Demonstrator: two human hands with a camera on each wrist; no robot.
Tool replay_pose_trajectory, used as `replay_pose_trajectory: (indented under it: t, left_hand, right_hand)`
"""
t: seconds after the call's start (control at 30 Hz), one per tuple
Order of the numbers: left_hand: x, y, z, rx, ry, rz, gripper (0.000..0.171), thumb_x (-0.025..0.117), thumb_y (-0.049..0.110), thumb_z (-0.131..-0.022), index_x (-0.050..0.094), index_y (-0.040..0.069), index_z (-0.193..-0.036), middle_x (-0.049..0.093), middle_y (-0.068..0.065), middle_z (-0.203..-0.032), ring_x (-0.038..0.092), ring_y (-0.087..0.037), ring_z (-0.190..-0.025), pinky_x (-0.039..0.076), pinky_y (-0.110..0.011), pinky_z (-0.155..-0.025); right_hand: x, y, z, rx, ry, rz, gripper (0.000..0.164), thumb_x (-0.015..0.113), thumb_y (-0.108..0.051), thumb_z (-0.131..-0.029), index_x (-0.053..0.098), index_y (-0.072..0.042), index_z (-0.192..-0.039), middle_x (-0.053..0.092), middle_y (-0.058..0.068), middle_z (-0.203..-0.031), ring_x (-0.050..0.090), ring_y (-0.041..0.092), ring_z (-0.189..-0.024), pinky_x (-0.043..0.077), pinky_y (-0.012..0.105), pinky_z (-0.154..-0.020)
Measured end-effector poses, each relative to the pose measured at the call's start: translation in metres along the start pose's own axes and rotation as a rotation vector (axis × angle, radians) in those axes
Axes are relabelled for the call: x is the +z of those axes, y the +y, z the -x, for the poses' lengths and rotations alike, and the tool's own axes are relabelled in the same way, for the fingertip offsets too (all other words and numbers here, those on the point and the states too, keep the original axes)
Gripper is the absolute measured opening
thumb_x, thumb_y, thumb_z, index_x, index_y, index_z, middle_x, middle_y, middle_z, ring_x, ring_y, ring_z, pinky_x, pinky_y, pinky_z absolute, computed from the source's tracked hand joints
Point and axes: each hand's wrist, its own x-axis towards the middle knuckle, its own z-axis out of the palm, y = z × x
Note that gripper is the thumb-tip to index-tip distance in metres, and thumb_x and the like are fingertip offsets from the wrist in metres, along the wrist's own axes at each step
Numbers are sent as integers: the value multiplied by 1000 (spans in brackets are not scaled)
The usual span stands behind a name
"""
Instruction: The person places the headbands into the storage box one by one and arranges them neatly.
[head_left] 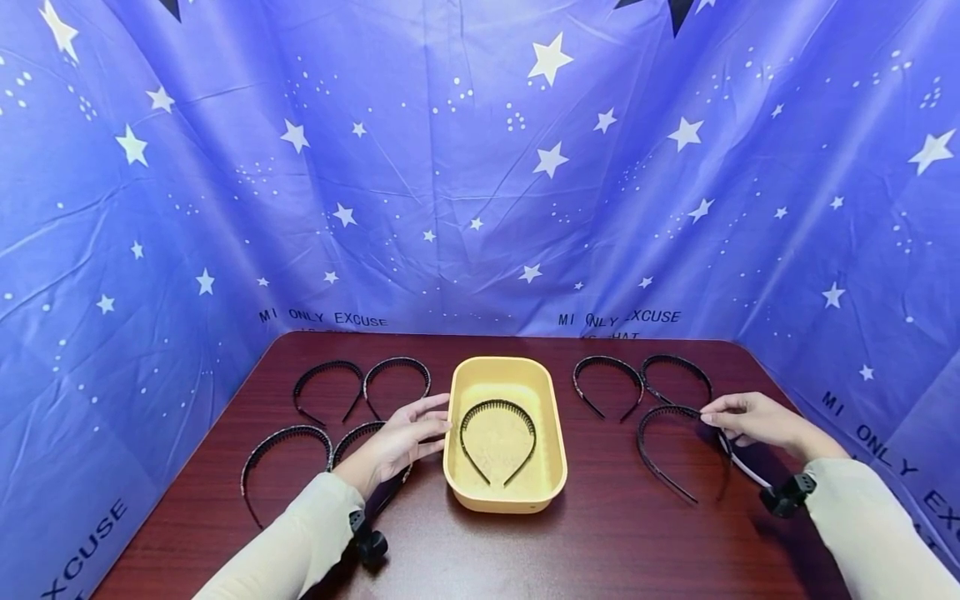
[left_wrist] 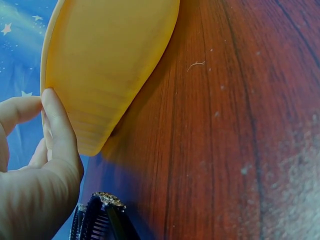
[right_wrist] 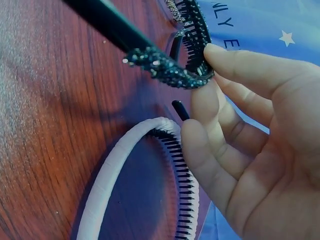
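My right hand [head_left: 757,423] pinches a black headband [head_left: 666,467] by its curved side, between thumb and fingers. Dark glitter covers the band's outside, and comb teeth line its inside, in the right wrist view. Below that hand lies a pale headband [right_wrist: 107,185] with black teeth, mostly hidden in the head view. My left hand [head_left: 405,437] touches the left rim of a yellow tub [head_left: 507,503] with its fingers fairly straight. Inside the tub lies one black toothed headband [head_left: 498,403].
Several dark headbands, among them one [head_left: 295,430] at the front left and one [head_left: 397,361] behind, lie left of the tub, partly behind the left arm. Two more, one [head_left: 606,359] and another [head_left: 677,358], lie at the back right. A starry blue curtain [head_left: 480,183] surrounds the table.
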Motion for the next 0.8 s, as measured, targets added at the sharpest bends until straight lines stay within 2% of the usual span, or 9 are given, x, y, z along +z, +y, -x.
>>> replay_pose_trajectory:
  t: [0.4, 0.7, 0.8]
  left_hand:
    - [0, 1, 1, 0, 1, 1, 65, 62, 1, -93, 35, 1, -152, 49, -29, -139, 63, -18, -105, 55, -35, -92]
    - [0, 0, 0, -3, -7, -3, 65, 62, 1, -93, 34, 1, -152, 48, -29, -140, 63, -18, -106, 55, -34, -92]
    - [0, 0, 0, 0, -11, -7, 65, 62, 2, -93, 34, 1, -152, 48, -30, -140, 63, -19, -107, 55, -34, -92]
  right_hand:
    - [-1, -6, -5, -29, -4, -46, 34, 62, -22, -101, 60, 6, -120, 57, 4, -85, 57, 16, -77, 57, 37, -66]
    - [3, -15, -10, -65, -10, -56, 34, 60, -18, -102, 58, 9, -122, 56, 6, -80, 58, 16, -73, 59, 37, -66]
    - [5, -18, -13, -69, -9, -64, 35, 60, -18, -101, 58, 9, -123, 57, 9, -83, 59, 17, -74, 59, 36, -66]
